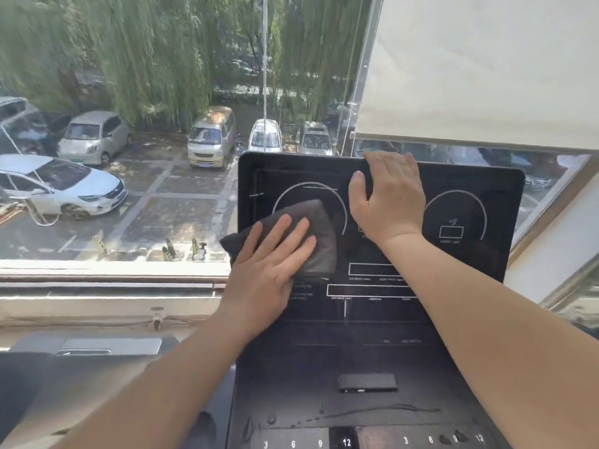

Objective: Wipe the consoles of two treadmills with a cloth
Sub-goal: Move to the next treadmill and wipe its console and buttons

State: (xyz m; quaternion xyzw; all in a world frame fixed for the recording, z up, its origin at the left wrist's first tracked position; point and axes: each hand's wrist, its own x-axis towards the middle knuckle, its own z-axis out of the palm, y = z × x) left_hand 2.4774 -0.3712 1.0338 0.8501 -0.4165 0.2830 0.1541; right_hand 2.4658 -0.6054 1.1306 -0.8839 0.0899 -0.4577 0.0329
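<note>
Console (372, 351) left edge beneath cloth (319, 222) and left hand (265, 270)

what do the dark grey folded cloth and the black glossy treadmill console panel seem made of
Dark grey folded cloth: soft matte fabric, perhaps microfibre; it creases under the left hand. Black glossy treadmill console panel: smooth hard plastic or glass, unclear which; it shows sheen and streaks.

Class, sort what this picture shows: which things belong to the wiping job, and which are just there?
Belongs to the job:
cloth, pressed flat by the left hand
console, its top edge held by the right hand

Just there:
window blind
parked cars outside
trees
window sill
</note>
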